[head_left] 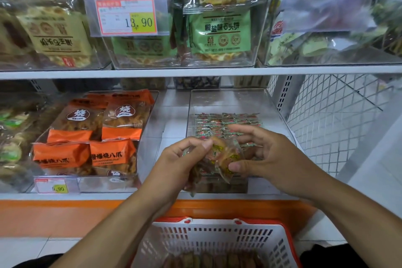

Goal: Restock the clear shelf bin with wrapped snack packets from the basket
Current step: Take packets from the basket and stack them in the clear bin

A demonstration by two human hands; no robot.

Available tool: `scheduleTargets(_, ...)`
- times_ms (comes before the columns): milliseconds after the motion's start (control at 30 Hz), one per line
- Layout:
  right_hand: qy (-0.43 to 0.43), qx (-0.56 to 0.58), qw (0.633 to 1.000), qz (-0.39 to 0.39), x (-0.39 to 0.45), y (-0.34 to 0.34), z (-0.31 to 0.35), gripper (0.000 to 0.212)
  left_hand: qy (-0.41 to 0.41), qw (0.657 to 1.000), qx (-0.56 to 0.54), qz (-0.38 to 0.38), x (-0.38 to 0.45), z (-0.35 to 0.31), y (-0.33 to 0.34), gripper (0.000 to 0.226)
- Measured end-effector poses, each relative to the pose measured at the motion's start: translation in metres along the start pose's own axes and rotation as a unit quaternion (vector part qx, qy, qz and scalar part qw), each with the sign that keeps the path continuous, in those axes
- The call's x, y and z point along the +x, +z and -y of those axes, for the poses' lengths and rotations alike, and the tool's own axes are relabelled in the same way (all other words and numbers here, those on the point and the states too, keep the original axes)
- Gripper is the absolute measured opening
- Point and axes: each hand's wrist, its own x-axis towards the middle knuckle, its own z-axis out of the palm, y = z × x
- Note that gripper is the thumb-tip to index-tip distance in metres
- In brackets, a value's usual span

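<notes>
Closest to me, at the bottom edge, I see the white basket (217,243) with its red rim, a row of brown wrapped packets lying in its bottom. Above it my left hand (178,159) grips a bunch of snack packets (219,159), fingers curled round them, while my right hand (267,154) pinches the rightmost wrapper at its lower corner with thumb against finger, the other fingers spread loosely. Both hover over the front of the clear shelf bin (230,102), which has small packets lined up inside. Left of it sit orange snack bags (93,137); farther up, green cracker bags (219,35) and a price tag (126,16).
</notes>
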Motion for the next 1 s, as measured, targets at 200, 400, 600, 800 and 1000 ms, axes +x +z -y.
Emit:
scheduleTargets(200, 0.000, -0.052, 0.998, 0.038, -0.001, 0.008, 0.002, 0.068, -0.057, 0.997, -0.012, 0.040, -0.002, 0.004, 0.006, 0.044)
scheduleTargets(400, -0.005, 0.021, 0.998, 0.058, -0.003, 0.003, 0.018, 0.046, -0.135, 0.936, -0.325, 0.009, 0.005, 0.000, -0.005, 0.067)
scheduleTargets(600, 0.115, 0.278, 0.942, 0.150, -0.011, 0.034, 0.018, 0.040, -0.061, 0.915, -0.393, -0.059, 0.008, -0.003, 0.003, 0.035)
scheduleTargets(800, 0.220, 0.474, 0.847, 0.097, -0.011, 0.064, 0.010, 0.039, 0.065, 0.942, -0.316, -0.093, 0.007, -0.003, 0.004, 0.042)
scheduleTargets(1000, 0.172, 0.497, 0.845, 0.097, -0.005, 0.061, 0.009, 0.037, 0.096, 0.979, -0.175, -0.042, 0.005, 0.003, 0.002, 0.060)
